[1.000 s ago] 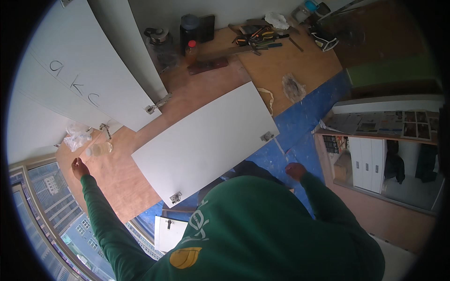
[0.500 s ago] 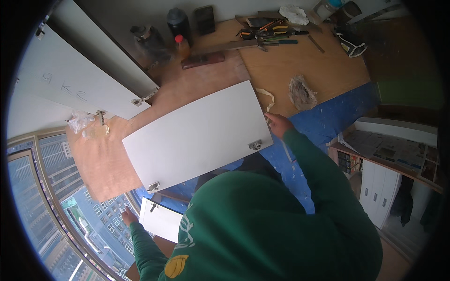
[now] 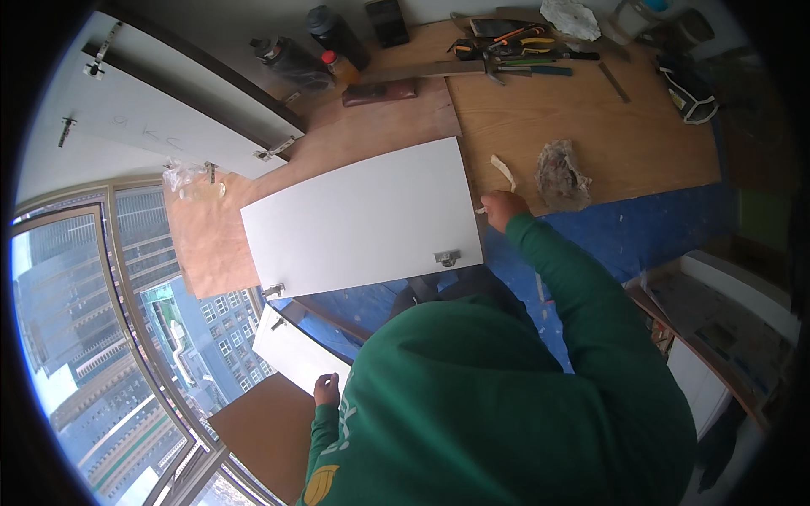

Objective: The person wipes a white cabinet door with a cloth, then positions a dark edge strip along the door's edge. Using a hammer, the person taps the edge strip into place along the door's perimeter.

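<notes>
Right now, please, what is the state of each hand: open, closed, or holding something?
Left hand: fingers curled; open or closed cannot be told, nothing visibly held.
Right hand: closed, seemingly pinching the thin, curved, cream-coloured strip.

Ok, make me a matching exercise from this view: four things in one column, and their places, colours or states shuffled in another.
1. Large white panel
2. Long case at the back of the work surface
3. Right hand
4. Left hand

A. By the smaller white panel
B. Dark red
C. Beside the large panel's right edge
D. Has two metal hinges along its near edge

Pairs: 1-D, 2-B, 3-C, 4-A
</notes>
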Demonstrator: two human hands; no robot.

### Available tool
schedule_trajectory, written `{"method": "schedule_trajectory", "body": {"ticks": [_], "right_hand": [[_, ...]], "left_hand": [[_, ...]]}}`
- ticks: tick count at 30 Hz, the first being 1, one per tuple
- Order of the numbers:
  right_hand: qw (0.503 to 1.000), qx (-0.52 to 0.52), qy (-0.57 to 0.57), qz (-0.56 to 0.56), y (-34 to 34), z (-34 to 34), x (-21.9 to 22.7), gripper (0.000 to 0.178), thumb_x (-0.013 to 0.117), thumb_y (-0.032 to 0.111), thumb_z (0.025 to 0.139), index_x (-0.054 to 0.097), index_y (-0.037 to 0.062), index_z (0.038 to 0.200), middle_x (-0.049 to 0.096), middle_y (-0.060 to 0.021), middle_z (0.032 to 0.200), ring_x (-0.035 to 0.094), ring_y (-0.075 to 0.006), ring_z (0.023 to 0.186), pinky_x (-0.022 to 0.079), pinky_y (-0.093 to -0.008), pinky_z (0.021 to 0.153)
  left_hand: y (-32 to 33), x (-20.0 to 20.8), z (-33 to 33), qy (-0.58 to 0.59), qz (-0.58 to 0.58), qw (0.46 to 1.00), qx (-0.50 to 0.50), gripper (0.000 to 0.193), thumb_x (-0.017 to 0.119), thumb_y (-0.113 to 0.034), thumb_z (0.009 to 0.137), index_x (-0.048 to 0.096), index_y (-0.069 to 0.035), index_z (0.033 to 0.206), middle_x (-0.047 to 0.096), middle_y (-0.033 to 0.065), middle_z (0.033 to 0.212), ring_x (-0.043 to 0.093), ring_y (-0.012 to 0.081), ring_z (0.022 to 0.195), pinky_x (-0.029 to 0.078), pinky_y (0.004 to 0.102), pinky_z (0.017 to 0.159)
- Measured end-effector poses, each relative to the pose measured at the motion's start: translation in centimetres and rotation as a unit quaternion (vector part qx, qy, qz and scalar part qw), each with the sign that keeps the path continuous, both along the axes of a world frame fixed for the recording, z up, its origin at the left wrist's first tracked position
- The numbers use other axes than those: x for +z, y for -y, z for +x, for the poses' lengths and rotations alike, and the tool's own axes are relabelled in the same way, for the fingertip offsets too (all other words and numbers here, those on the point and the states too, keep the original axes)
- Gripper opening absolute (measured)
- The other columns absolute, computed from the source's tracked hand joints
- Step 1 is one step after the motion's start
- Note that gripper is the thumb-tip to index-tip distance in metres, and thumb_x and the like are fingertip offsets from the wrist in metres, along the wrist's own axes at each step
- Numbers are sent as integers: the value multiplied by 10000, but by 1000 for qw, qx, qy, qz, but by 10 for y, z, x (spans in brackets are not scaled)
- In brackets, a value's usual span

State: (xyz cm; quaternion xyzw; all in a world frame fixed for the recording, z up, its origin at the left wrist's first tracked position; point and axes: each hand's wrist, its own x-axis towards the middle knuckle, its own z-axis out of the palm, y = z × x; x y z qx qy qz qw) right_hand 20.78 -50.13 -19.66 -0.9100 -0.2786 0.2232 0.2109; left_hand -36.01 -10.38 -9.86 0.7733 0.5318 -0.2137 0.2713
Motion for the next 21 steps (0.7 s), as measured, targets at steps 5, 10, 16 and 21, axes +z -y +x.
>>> {"method": "schedule_trajectory", "body": {"ticks": [5,10,16,21], "right_hand": [[999,32,-9,-29,5,18,1,72,612,138,843,622,70,865,673,-158,898,650,-396,889,514,-521,761],[999,6,-25,-48,8,26,-4,106,601,141,855,668,86,918,702,-162,922,672,-391,910,529,-523,772],[981,-142,-129,-16,18,2,-18,88,684,192,844,688,105,852,707,-171,862,681,-392,841,538,-498,748],[974,-168,-151,8,18,-2,-25,124,749,208,805,696,101,840,719,-167,877,688,-376,850,545,-465,760]], "left_hand": [[-9,20,34,29,44,998,41,372,669,-342,950,721,2,1082,729,189,1079,690,304,1025,530,404,927],[-2,22,39,36,30,998,35,346,677,-325,945,723,-14,1087,732,166,1076,685,283,1019,528,404,917],[20,22,29,21,-6,1000,10,333,673,-314,946,711,-27,1113,734,135,1074,691,256,1006,535,405,899],[35,-16,78,169,-223,906,318,431,627,-312,991,554,-14,1294,677,101,1159,673,243,1042,527,399,834]]}}
